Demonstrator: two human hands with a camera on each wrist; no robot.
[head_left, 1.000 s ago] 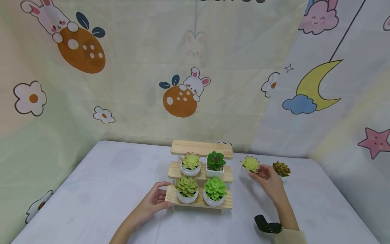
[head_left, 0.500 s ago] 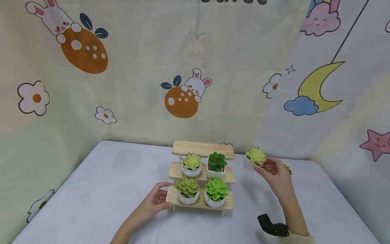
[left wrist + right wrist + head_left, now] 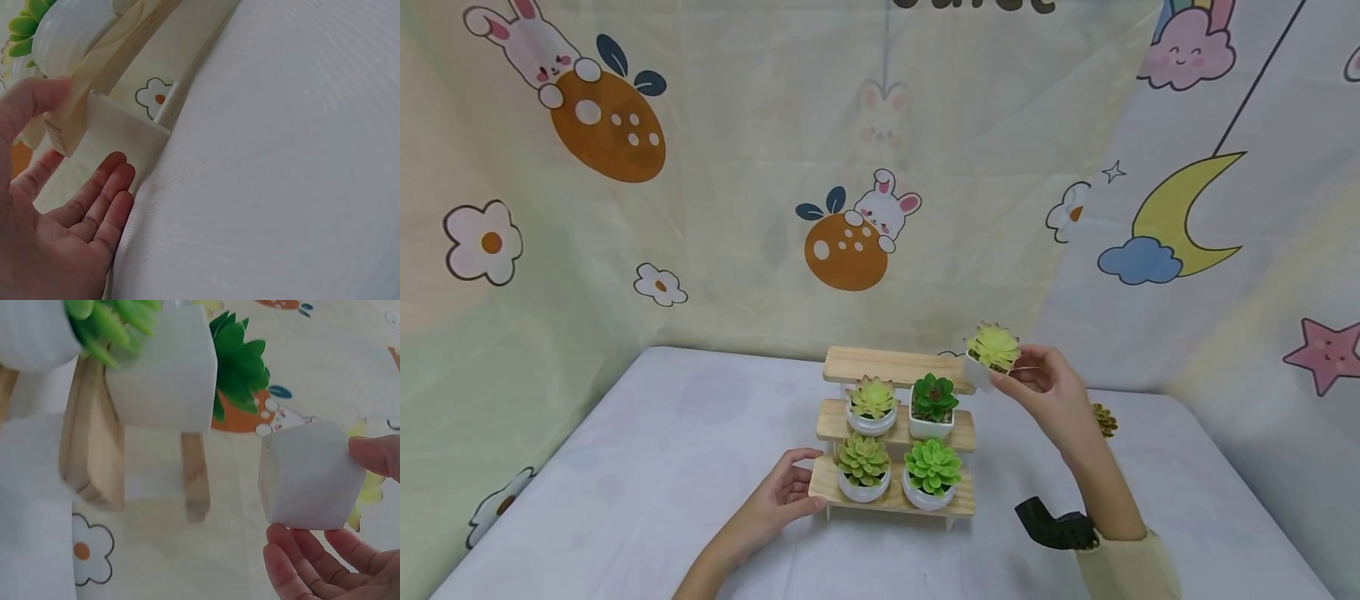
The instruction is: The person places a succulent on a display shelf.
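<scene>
A three-step wooden plant stand (image 3: 895, 364) holds potted succulents on its lower two boards. My left hand (image 3: 784, 492) grips the left end of its bottom board, thumb and index finger on either side, other fingers loose below in the left wrist view. My right hand (image 3: 1051, 392) pinches a square white pot with a yellow-green succulent (image 3: 992, 347), raised beside the right end of the top board. In the right wrist view that white pot (image 3: 312, 478) hangs apart from the stand, between thumb and fingers.
A round-potted pale succulent (image 3: 872, 397) and a square-potted dark green one (image 3: 934, 397) stand on the middle board. Two more, olive (image 3: 862, 460) and bright green (image 3: 932, 467), stand on the bottom board. A brown succulent (image 3: 1105, 420) sits behind my right wrist.
My right hand has lifted the yellow-green succulent off the table area and carried it up and left to the top board's end. My left hand keeps its grip on the stand.
</scene>
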